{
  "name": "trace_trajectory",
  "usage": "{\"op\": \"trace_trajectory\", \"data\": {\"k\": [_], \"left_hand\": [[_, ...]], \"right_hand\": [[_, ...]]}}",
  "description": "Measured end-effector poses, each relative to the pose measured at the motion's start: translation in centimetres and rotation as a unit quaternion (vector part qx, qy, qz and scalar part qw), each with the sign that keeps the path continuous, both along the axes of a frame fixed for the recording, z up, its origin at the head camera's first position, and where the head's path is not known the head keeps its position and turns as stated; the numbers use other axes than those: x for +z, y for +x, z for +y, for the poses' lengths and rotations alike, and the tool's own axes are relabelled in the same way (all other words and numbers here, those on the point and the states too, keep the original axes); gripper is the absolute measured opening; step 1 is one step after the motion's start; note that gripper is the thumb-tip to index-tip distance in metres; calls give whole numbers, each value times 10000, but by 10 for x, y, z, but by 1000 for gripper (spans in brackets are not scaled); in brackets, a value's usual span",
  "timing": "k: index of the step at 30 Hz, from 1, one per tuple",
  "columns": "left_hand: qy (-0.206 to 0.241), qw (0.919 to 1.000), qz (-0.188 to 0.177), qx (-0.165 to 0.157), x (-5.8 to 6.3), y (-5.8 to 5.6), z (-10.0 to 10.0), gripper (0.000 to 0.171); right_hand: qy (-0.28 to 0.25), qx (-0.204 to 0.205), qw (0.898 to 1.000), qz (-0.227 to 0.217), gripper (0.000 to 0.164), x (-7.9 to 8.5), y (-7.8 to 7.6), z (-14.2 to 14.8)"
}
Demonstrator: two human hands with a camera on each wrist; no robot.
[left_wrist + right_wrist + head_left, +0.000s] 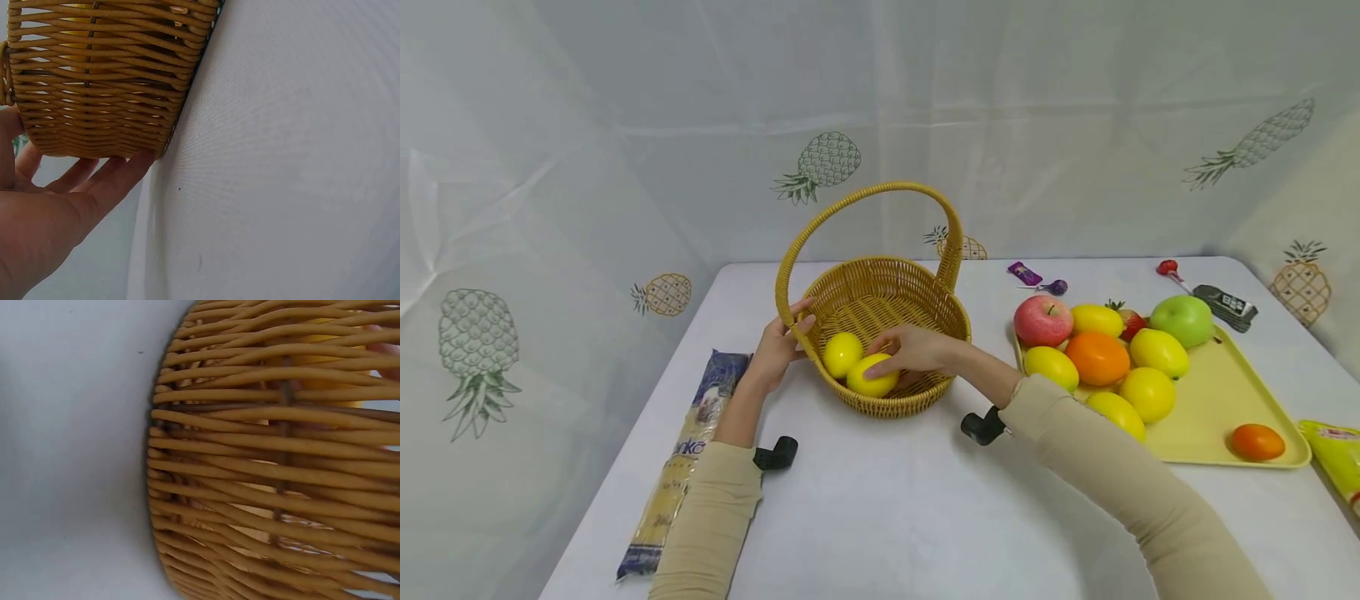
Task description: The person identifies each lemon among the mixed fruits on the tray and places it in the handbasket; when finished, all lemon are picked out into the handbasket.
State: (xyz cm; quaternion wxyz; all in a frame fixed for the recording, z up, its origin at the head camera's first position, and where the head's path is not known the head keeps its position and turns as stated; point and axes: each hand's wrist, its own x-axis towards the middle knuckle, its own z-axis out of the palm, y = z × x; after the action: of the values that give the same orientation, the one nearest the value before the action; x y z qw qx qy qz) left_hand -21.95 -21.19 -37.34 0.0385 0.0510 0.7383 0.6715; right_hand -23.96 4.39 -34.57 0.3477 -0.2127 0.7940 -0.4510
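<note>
A round woven basket (880, 407) with a tall arched handle stands on the white table. My left hand (777, 348) holds its left side, thumb at the rim by the handle's foot. In the left wrist view, the fingers (119, 184) lie along the outside of the weave. Reaching in over the near right rim, my right hand (913, 348) grips a yellow lemon (872, 379) low in the basket. Another lemon (843, 354) lies just left of it. The right wrist view shows mostly the basket wall (275, 462), with yellow and fingertips glimpsed through it.
To the right, a yellow tray (1217, 417) bears several fruits, among them a red apple (1042, 321), a green apple (1182, 321) and an orange (1097, 358). Candies (1025, 272) lie behind it. A long noodle packet (688, 450) lies beside the left forearm.
</note>
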Motion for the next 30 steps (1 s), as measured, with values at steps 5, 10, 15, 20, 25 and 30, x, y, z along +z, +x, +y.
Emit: {"op": "trace_trajectory", "data": {"k": [5,10,15,20,25,30], "left_hand": [[-66,10000,15,20,5,5,2,50],[24,10000,11,28,-8,-5,-2,51],[-9,9999,-20,103,-19,-11,-6,51],[-20,10000,-16,1,-5,-2,0,51],[-57,10000,57,17,-11,-6,-2,52],[-36,10000,64,64,-18,-10,-6,52]], "right_hand": [[-23,-108,9999,-89,44,-8,-4,-6],[-399,-253,9960,-763,44,-9,-7,-2],[-688,-348,9911,-1087,44,-2,-16,13],[-882,-398,9883,-1183,48,17,-20,42],[-1266,-516,9859,-963,50,41,-21,93],[-1505,-694,9851,-470,43,56,-19,157]]}}
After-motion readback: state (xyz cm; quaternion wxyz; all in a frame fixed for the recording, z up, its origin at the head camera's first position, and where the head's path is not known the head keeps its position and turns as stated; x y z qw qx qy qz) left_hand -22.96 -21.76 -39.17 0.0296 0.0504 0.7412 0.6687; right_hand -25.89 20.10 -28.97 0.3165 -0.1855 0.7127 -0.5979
